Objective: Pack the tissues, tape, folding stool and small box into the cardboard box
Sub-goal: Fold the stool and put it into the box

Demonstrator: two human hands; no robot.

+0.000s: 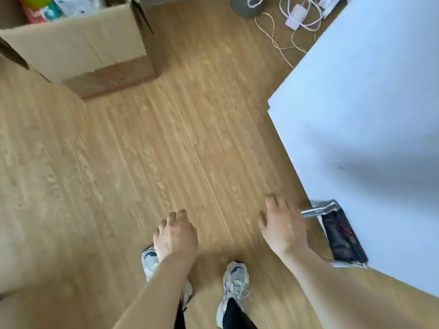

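Note:
The open cardboard box (78, 48) stands on the wood floor at the upper left, with colourful packs (40, 8) showing inside it. A folding stool (339, 231), folded flat with metal legs and dark fabric, leans against the edge of the white table at the lower right. My right hand (282, 224) hovers just left of the stool's metal leg, fingers spread, holding nothing. Over my left shoe, my left hand (175, 236) hangs with loosely curled fingers and nothing in it. No tape or small box is visible.
A white table (370, 103) fills the right side. Charger cables and plugs (297, 17) lie on the floor at the top right, next to a grey round object (242, 8). My two feet in sneakers (234, 283) stand at the bottom centre.

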